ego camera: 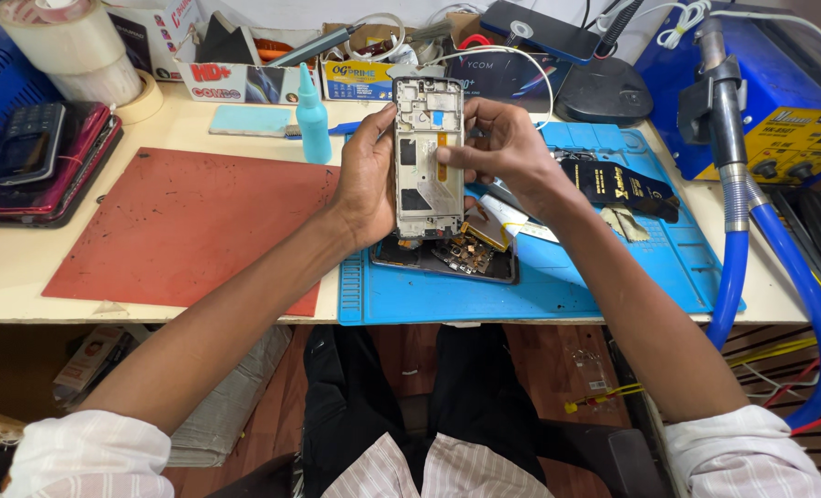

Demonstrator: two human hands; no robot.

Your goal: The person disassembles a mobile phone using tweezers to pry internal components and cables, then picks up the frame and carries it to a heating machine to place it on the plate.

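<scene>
Above the blue work mat (558,277), at about twelve o'clock from the person's lap, a stripped phone frame (428,157) stands upright between both hands. The left hand (366,175) wraps the frame's left edge, its grip pressed on that edge with the thumb up by the top corner. The right hand (503,148) comes in from three o'clock, its grip pinching at a small yellow strip near the frame's middle. Just below the frame, at six o'clock, an opened phone body (447,254) with exposed boards lies flat on the mat. At nine o'clock from the hands a red mat (189,226) covers the tabletop (5,267), and a teal squeeze bottle (314,120) stands at its upper right corner. Farther out at ten o'clock sit a stack of old phones (46,161) and rolls of tape (74,46). At two o'clock a blue rework station (779,101) stands, with a blue hose (779,267) curving down past the tabletop's edge.
</scene>
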